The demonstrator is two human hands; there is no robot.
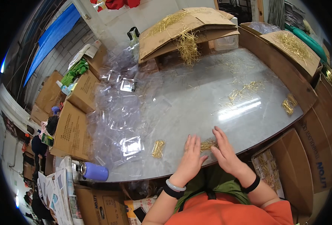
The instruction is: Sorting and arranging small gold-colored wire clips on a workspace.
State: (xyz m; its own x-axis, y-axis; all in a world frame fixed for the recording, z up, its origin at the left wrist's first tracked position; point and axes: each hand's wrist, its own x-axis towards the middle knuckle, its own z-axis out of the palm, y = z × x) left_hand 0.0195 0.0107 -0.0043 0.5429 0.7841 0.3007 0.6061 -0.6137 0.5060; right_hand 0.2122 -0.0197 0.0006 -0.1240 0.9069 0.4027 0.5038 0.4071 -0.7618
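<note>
A: Two hands flat on the grey counter near its front edge, fingers spread, nothing pinched. Left hand with a pale bangle and a dark band at the wrist; right hand with a dark band only.

B: Between them?

A: A small heap of thin gold pins, touched from both sides by the fingertips. Just left of the left hand, a tidy bundle of gold pins, apart from it.

B: Packages?

A: Beside that bundle, a clear square plastic tray; behind it, a loose pile of clear plastic trays over the counter's left side. Lying at the left front corner, a lilac bottle with a metal cap.

B: Boxes?

A: Brown cardboard boxes stacked along the left edge, dark print on their sides. At the far end, flattened brown cardboard strewn with gold pins, a tangle hanging over its edge. On the right, an open brown box with more pins on its flap, and a brown box with blue lettering lower down.

B: Elsewhere on the counter?

A: Scattered gold pins towards the right, well apart from both hands.
</note>
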